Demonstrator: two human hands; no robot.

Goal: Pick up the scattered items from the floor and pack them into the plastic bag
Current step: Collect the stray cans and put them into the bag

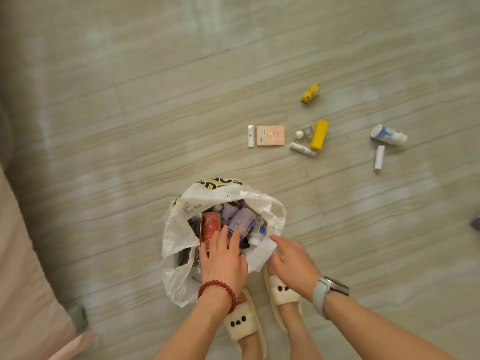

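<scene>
A white plastic bag [179,237] stands open on the floor with a red packet [210,227], bottles and other items inside. My left hand [223,258] lies flat over the bag's mouth, fingers spread on the contents, holding nothing. My right hand [291,261] hovers open at the bag's right rim, fingers apart. Scattered on the floor beyond lie a yellow duck toy [310,92], a pink box [270,135], a white strip [251,136], a yellow block [319,134], a small round bottle [302,133], a small tube [301,148], a blue-white bottle [388,135] and a white stick [379,157].
My feet in fluffy cream slippers [242,323] stand just behind the bag. A pale pink furniture edge [23,294] runs along the left. A dark object [476,223] peeks in at the right border. The floor is striped beige tile.
</scene>
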